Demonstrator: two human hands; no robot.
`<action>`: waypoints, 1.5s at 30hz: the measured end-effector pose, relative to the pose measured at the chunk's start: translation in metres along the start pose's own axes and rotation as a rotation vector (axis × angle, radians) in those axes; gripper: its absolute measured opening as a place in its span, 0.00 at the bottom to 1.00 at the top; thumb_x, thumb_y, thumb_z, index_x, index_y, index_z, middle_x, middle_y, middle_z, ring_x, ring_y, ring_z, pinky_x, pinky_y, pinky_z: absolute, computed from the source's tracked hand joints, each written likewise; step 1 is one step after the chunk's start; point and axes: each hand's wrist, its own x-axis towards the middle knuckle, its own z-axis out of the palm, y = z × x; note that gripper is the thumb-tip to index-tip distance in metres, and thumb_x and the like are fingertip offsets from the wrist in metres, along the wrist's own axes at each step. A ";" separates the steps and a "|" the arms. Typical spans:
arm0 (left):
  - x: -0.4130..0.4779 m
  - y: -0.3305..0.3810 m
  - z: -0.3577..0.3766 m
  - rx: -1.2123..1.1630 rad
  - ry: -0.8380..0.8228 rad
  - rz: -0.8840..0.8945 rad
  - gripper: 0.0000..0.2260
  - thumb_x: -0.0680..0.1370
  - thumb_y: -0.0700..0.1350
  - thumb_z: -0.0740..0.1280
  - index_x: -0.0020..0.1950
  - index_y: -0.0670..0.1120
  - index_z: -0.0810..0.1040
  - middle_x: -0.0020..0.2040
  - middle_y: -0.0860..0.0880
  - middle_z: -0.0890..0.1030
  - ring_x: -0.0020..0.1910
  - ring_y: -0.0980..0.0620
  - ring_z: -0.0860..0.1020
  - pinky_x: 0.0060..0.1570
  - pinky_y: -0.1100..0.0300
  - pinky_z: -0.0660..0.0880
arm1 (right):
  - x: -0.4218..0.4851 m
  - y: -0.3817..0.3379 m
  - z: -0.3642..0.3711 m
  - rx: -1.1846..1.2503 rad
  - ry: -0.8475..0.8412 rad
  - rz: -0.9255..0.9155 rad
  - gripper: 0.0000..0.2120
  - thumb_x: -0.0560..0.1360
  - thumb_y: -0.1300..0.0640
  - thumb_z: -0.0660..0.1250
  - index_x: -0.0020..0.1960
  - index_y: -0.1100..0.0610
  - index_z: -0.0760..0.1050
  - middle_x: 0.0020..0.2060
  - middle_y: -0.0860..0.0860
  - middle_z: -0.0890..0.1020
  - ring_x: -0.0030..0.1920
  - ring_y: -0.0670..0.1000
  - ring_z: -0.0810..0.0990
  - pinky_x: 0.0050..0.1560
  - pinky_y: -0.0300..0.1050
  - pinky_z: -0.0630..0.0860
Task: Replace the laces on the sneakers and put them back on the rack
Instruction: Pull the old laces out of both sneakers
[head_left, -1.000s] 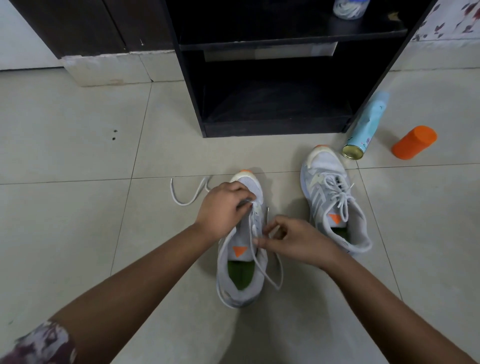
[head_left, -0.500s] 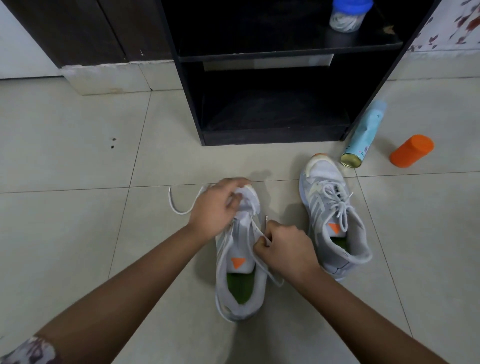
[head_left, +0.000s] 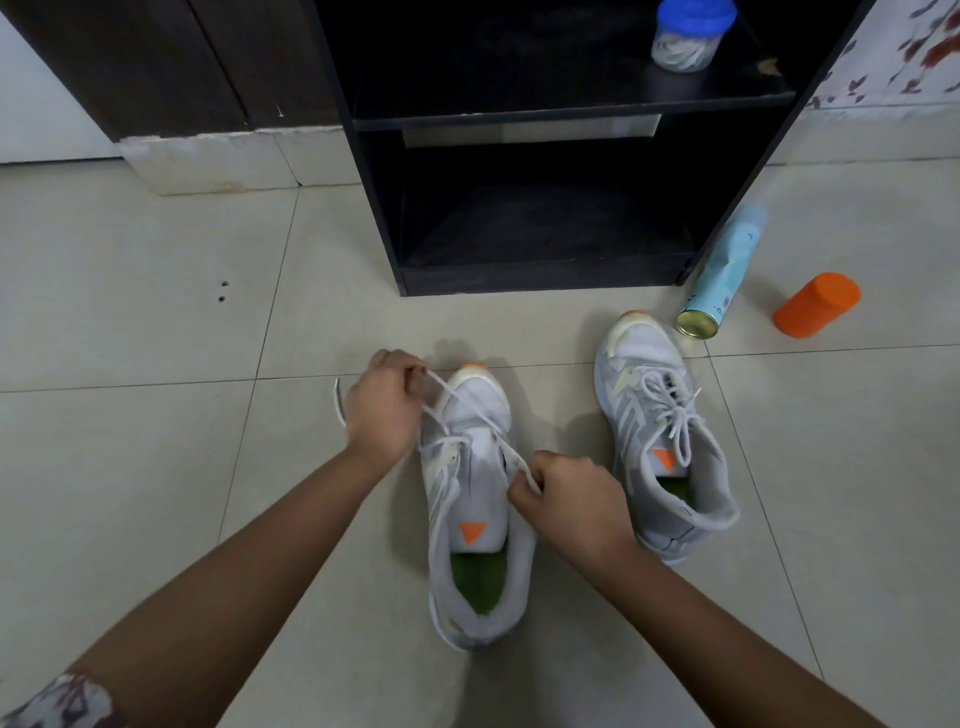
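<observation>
While both lace ends are tensioned, left grip (head_left: 382, 402) and right grip (head_left: 569, 499) each pinch the lace (head_left: 522, 467) | sneaker (head_left: 470, 499) on floor before rack (head_left: 540, 275) | risk: uneven pull may strip lace from eyelets.

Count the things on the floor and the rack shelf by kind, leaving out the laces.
Sneakers: 2
Spray cans: 1
Orange containers: 1
Blue-lidded jars: 1
Total: 5
</observation>
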 end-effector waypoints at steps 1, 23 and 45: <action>-0.001 -0.005 0.000 0.034 -0.007 -0.045 0.08 0.79 0.42 0.61 0.52 0.46 0.80 0.53 0.46 0.78 0.49 0.43 0.78 0.50 0.53 0.69 | 0.000 -0.001 0.000 -0.005 -0.008 0.001 0.20 0.75 0.47 0.60 0.32 0.55 0.57 0.39 0.58 0.80 0.43 0.62 0.78 0.36 0.44 0.63; 0.005 0.006 -0.007 0.504 -0.177 0.359 0.15 0.76 0.44 0.64 0.62 0.52 0.76 0.62 0.51 0.75 0.64 0.48 0.72 0.69 0.47 0.55 | -0.004 0.000 0.000 0.024 -0.043 0.007 0.18 0.75 0.48 0.59 0.32 0.57 0.60 0.30 0.51 0.70 0.36 0.57 0.75 0.35 0.43 0.63; -0.009 0.007 0.013 0.302 -0.255 0.785 0.14 0.77 0.53 0.58 0.56 0.59 0.80 0.58 0.56 0.78 0.62 0.53 0.73 0.68 0.46 0.59 | -0.004 -0.002 0.004 0.025 -0.064 0.012 0.17 0.75 0.48 0.59 0.33 0.56 0.61 0.32 0.51 0.71 0.39 0.58 0.76 0.36 0.43 0.63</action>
